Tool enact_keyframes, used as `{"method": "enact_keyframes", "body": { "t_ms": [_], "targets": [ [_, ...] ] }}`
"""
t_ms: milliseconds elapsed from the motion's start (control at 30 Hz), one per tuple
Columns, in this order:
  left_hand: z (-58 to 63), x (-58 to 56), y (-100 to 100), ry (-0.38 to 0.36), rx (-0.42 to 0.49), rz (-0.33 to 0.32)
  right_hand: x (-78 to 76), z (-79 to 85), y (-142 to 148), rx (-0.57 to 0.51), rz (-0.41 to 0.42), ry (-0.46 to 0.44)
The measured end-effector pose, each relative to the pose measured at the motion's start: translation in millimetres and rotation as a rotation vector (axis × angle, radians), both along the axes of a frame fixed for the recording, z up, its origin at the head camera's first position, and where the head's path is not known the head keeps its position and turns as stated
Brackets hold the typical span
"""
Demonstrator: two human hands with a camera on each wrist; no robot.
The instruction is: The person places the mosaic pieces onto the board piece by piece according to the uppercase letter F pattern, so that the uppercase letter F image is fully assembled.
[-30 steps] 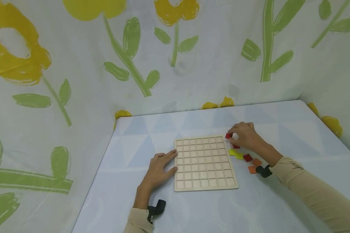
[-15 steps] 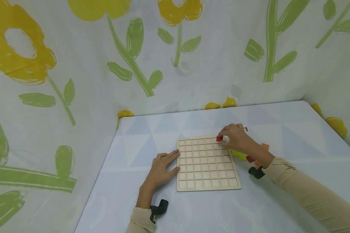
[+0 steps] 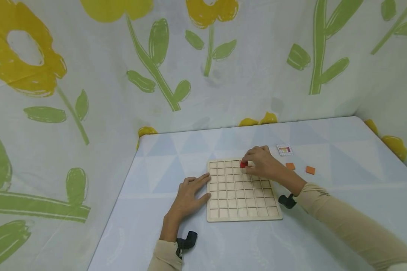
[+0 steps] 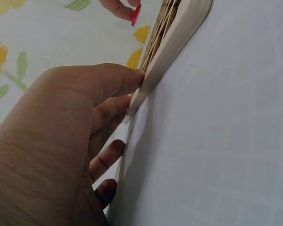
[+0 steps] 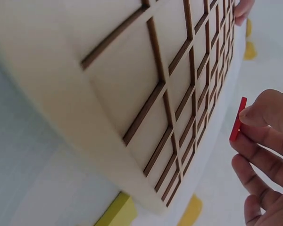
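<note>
A wooden grid board (image 3: 237,194) with square cells lies flat on the table. My left hand (image 3: 188,194) touches its left edge with thumb and fingertips, the fingers extended; the left wrist view shows the thumb (image 4: 118,81) against the side of the board (image 4: 179,44). Over the far row of cells, my right hand (image 3: 262,163) pinches a small red square tile (image 3: 244,164) between thumb and fingers. Seen from the right wrist, this thin red tile (image 5: 238,118) stands on edge above the cells, its other fingers loosely bent.
Right of the board lie an orange tile (image 3: 290,166), a second orange tile (image 3: 310,170) and a small printed card (image 3: 285,149) with a coloured grid. A yellow tile (image 5: 117,212) sits by the board's edge. A flowered cloth wall (image 3: 105,75) rises behind the table.
My right hand has carried the red tile leftward from beside the board to over its far row. The card and orange tiles have come into sight behind it. My left hand stays at the edge.
</note>
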State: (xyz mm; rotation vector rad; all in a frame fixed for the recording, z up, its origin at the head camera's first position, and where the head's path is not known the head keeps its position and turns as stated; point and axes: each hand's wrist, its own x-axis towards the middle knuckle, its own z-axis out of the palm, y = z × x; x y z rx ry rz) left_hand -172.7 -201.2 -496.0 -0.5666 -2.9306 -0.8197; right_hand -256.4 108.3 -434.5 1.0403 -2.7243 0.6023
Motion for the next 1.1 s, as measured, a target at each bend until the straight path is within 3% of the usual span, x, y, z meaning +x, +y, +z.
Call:
{"method": "enact_keyframes", "body": {
  "t_ms": [567,1100],
  "targets": [
    [1.4,-0.5,-1,0.011,0.004,-0.02,-3.2,-9.4,-29,0.067,0.06,0.041],
    [2.3,-0.6,-1,0.002,0.008,-0.018,-6.4,-17.5,-48,0.143,0.043,0.049]
  ]
}}
